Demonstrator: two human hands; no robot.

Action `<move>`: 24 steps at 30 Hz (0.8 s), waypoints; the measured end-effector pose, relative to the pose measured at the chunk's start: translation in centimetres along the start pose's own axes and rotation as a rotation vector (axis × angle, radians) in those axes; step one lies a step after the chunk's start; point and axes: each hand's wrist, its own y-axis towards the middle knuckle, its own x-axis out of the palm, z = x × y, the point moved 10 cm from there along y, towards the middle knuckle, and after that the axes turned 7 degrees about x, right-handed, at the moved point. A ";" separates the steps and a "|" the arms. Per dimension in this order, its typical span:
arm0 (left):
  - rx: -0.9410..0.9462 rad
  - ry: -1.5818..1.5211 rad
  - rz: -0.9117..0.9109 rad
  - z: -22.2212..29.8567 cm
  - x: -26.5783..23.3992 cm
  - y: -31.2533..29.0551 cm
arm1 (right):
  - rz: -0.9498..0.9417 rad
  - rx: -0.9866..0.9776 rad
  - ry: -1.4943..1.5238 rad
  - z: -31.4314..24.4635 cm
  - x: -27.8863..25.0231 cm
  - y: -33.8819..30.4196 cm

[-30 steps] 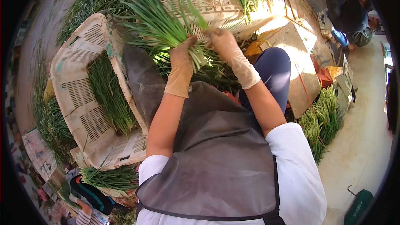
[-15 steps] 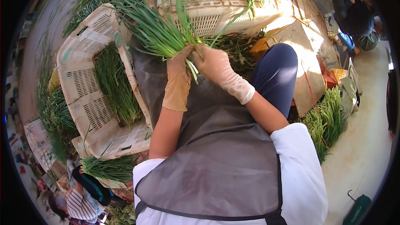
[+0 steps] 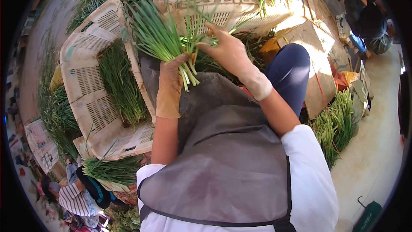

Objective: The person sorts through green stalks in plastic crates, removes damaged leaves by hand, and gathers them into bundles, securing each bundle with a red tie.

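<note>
A bunch of garlic chives [image 3: 161, 34] is gripped near its pale stem ends by my left hand [image 3: 171, 75], closed round it in a tan, soiled glove. The leaves fan out up and to the left, while the white ends stick out below the fist. My right hand [image 3: 234, 56], in a paler thin glove, is just right of the bunch. Its thumb and forefinger are spread apart, with loose green blades [image 3: 210, 41] showing in the gap; the other fingers are partly hidden and slightly blurred.
To the left, a tipped white plastic crate [image 3: 88, 81] holds more chives [image 3: 122, 86]. An upturned crate [image 3: 214, 15] stands ahead, with chives on top. Tied green bundles [image 3: 332, 124] lie at right, near cardboard [image 3: 315, 77]. Other people [image 3: 77, 197] are at lower left and upper right.
My right hand has moved away from the bunch, up and right, and its fingers have spread. My left hand has shifted slightly left, still holding the chives.
</note>
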 end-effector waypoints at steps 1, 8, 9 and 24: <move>-0.008 0.023 -0.057 -0.1 0.8 -0.4 | 0.079 -0.076 -0.056 -1.2 0.3 1.0; -0.090 -0.041 0.006 -2.1 -2.7 -0.7 | 0.164 -0.094 0.599 0.0 -8.1 4.7; -0.089 -0.016 -0.006 -2.4 -3.5 -0.4 | 0.110 -0.047 0.810 0.8 -10.2 4.5; -0.050 -0.571 -0.460 4.4 3.8 -4.6 | 0.198 0.548 -0.263 17.0 -10.0 11.7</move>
